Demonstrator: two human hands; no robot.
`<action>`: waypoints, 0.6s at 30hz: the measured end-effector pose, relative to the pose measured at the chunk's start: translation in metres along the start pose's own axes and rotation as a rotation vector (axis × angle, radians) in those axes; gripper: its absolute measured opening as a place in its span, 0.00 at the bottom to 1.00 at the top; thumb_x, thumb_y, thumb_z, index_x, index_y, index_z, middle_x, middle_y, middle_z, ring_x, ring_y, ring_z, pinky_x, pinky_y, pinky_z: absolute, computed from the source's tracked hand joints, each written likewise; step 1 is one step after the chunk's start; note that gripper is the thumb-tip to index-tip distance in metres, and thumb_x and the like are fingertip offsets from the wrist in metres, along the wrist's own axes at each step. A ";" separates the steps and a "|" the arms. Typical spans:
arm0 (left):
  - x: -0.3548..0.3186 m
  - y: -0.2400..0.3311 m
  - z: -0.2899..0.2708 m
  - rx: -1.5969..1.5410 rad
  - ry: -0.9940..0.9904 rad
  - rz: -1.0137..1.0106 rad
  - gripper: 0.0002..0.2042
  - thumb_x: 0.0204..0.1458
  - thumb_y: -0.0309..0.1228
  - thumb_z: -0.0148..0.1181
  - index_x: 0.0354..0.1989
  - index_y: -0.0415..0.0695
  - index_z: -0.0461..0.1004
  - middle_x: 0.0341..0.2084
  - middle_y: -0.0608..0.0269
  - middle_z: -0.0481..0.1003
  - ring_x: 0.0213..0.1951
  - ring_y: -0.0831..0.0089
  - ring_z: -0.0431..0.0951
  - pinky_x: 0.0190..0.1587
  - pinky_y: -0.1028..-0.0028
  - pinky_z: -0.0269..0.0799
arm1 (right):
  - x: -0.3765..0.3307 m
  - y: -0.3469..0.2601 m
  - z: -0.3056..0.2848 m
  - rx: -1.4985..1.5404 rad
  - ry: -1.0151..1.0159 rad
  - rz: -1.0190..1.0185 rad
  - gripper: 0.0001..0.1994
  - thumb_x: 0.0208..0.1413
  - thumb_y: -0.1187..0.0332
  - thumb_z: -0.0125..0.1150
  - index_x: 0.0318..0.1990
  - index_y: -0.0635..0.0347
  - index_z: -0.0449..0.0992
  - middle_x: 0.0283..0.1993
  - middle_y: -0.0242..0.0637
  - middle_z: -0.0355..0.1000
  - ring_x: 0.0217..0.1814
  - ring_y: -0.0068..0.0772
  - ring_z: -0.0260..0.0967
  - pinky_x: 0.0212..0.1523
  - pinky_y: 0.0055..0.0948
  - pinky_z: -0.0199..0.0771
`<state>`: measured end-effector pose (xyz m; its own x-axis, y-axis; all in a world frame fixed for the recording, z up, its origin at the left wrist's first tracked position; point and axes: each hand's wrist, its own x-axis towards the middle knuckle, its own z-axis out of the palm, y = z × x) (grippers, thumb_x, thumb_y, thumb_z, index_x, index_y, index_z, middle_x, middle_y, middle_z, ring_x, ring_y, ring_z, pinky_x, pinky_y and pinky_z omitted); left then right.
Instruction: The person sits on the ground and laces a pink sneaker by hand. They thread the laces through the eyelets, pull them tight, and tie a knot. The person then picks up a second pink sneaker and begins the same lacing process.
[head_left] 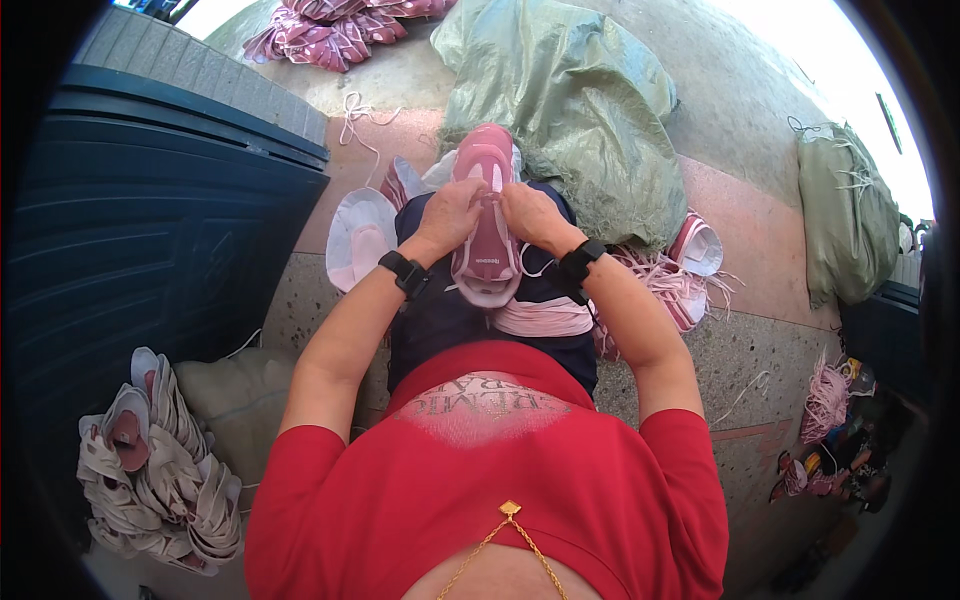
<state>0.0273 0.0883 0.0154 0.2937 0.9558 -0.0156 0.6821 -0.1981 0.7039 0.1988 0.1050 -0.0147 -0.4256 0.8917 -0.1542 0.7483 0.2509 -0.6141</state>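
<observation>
A pink shoe upper (490, 245) lies over my dark-trousered lap, its toe pointing away from me. At its left edge, my left hand (453, 213) is closed, fingers pinching the upper near the eyelets. Opposite it, my right hand (541, 216) is closed too, its fingertips meeting the left ones over the upper's middle. A bit of white lace seems to be in its pinch; the fingers partly hide it. Loose white lace (537, 270) loops out beside the upper, below the right hand. Across my lap rests a bundle of pale pink laces (543, 318).
A big green woven sack (570, 110) stands ahead, with another sack (848, 215) at far right. Pink and white uppers (360, 235) lie left of my knees, more with laces (680, 285) at right. Beige uppers (160, 470) are heaped lower left, by a blue metal door (160, 200).
</observation>
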 end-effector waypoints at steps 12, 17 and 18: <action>-0.004 -0.003 -0.001 0.109 0.007 0.131 0.16 0.47 0.21 0.53 0.47 0.39 0.69 0.29 0.50 0.74 0.35 0.53 0.73 0.39 0.62 0.70 | 0.001 0.004 0.002 0.500 0.006 0.145 0.08 0.49 0.68 0.59 0.32 0.62 0.78 0.26 0.43 0.74 0.28 0.34 0.72 0.33 0.31 0.70; -0.002 -0.004 -0.004 0.196 -0.014 0.204 0.19 0.48 0.21 0.52 0.51 0.39 0.66 0.29 0.48 0.74 0.37 0.52 0.73 0.39 0.60 0.70 | 0.005 -0.003 0.006 0.454 0.076 0.123 0.07 0.47 0.68 0.60 0.31 0.62 0.78 0.28 0.48 0.74 0.32 0.42 0.74 0.36 0.36 0.71; -0.001 -0.004 -0.006 0.201 -0.021 0.209 0.20 0.47 0.21 0.52 0.52 0.39 0.65 0.29 0.48 0.74 0.36 0.51 0.74 0.38 0.60 0.70 | 0.007 -0.004 0.007 0.411 0.078 0.082 0.07 0.48 0.68 0.60 0.31 0.64 0.77 0.28 0.47 0.74 0.32 0.40 0.74 0.36 0.35 0.71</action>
<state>0.0203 0.0897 0.0163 0.4542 0.8854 0.0991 0.7237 -0.4316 0.5386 0.1898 0.1077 -0.0185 -0.3213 0.9323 -0.1661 0.5064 0.0209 -0.8620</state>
